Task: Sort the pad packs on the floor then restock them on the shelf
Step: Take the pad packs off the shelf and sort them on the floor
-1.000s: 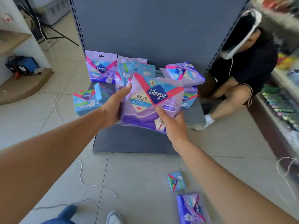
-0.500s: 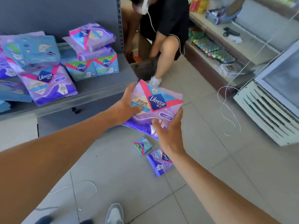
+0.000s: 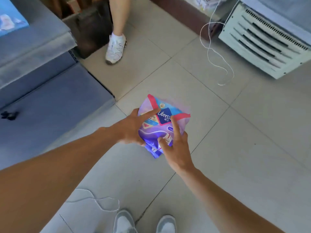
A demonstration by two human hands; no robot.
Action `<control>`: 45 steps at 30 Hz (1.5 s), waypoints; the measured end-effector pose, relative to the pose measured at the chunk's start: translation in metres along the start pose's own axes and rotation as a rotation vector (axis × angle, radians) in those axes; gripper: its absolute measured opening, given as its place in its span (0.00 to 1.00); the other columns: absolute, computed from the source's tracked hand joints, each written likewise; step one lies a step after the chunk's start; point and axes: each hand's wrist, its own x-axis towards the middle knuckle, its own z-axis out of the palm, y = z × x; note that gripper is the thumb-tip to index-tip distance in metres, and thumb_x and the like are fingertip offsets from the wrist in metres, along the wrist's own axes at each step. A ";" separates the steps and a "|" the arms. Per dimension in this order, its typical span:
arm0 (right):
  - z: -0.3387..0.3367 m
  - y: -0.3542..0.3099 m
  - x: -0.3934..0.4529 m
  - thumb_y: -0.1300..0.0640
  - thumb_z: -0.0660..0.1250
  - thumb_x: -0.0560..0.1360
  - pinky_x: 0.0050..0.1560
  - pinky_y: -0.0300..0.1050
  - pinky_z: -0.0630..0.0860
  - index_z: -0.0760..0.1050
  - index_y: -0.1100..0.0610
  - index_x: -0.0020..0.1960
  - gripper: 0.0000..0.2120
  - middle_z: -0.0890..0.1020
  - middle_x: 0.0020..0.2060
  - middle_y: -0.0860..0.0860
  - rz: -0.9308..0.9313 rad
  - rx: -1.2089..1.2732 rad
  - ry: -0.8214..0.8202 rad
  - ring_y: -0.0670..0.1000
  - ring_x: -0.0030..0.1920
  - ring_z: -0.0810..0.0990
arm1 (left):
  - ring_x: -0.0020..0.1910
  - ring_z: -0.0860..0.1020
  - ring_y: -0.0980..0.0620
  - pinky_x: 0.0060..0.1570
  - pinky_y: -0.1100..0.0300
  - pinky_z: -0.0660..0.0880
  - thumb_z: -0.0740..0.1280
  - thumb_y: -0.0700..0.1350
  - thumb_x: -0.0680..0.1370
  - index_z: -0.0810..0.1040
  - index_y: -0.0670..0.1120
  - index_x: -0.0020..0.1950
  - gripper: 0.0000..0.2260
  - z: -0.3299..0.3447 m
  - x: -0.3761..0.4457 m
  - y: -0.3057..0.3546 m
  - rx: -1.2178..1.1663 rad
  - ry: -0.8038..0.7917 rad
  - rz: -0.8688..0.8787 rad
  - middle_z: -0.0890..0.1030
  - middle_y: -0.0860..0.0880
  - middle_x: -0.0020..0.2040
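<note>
A purple Libresse pad pack [image 3: 165, 117] with a pink and blue top hangs low over the tiled floor in the middle of the head view. My left hand [image 3: 132, 129] holds its left side, thumb stretched across the front. My right hand [image 3: 176, 148] pinches the lower right corner, thumb and forefinger on the front and the other fingers behind. The grey shelf [image 3: 33, 47] stands at the left, with a blue pack [image 3: 10, 19] on it at the top-left corner. The small packs seen earlier on the floor are out of sight.
Another person's leg and white shoe [image 3: 116, 47] stand beside the shelf end. A white vented cooler [image 3: 262, 42] is at the right, with a loose white cord [image 3: 217, 64] hanging in front. Another cord [image 3: 94, 199] lies by my shoes [image 3: 124, 222].
I have turned right, away from the shelf, and looked down. Both hands have carried the purple pack down toward the floor, and the packs on the shelf have left the view.
</note>
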 end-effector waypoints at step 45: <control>0.054 -0.214 -0.022 0.51 0.71 0.69 0.54 0.57 0.77 0.79 0.52 0.59 0.19 0.78 0.63 0.59 -0.747 -0.757 -0.201 0.62 0.61 0.78 | 0.77 0.49 0.44 0.73 0.49 0.55 0.63 0.54 0.78 0.49 0.56 0.79 0.34 -0.119 -0.208 -0.013 0.370 0.444 -0.543 0.46 0.46 0.80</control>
